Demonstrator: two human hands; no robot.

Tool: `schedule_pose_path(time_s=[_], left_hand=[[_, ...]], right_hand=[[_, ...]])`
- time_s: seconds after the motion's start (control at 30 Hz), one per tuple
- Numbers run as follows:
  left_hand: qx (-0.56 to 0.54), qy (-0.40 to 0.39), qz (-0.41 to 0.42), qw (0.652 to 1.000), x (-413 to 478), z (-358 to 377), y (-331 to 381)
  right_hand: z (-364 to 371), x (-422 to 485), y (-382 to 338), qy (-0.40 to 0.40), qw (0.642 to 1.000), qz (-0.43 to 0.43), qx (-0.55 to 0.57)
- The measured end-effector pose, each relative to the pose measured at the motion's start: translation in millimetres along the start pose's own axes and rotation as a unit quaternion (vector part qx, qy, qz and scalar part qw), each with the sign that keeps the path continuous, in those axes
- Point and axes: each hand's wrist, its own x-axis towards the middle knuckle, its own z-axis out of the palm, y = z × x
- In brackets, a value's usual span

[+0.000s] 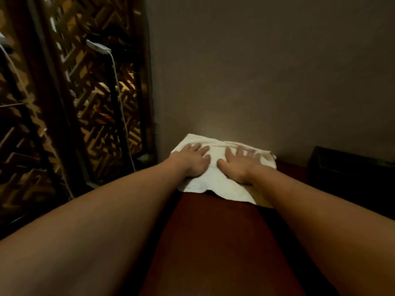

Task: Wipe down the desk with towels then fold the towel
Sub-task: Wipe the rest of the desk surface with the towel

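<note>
**A:** Bare forearms (pixel 96 231) fill the near view, reaching along the desk (pixel 213 253) to its far end, where the white towel (pixel 213 182) lies rumpled against the wall (pixel 256 82).

**B:** Left hand (pixel 192 161) and right hand (pixel 239 165) both lie flat on it, fingers spread, palms pressing, nothing pinched.

**A:** Good wiping form, I'd say. Best to bear down evenly and sweep toward the desk's near edge in overlapping passes.

**B:** And mind the towel bunching. The black box (pixel 350 167) at the desk's far right looks easy to bump.
</note>
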Motion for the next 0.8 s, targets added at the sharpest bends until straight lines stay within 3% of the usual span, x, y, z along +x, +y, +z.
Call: schedule_pose_path(time_s=[0.13,0.2,0.3,0.4,0.63,0.8], left_hand=[[-0.126,-0.021,-0.141,0.982,-59,-8,-56],[-0.144,-0.030,-0.155,0.977,-105,-12,-60],[-0.117,0.000,-0.127,0.985,-170,-11,-53],[-0.114,0.025,-0.151,0.982,-234,-4,-59],[0.007,0.092,-0.241,0.966,-377,26,-66],[0.068,0.099,-0.198,0.973,-443,53,-27]], right_hand=[[7,-3,-71,-0.008,0.988,-0.154,0.010],[9,-16,-94,-0.013,0.979,-0.203,0.005],[13,-55,-112,-0.016,0.970,-0.241,-0.006],[17,-117,-131,-0.021,0.960,-0.278,-0.002],[28,-269,-156,-0.034,0.941,-0.336,0.034],[34,-355,-137,-0.036,0.946,-0.317,0.055]])
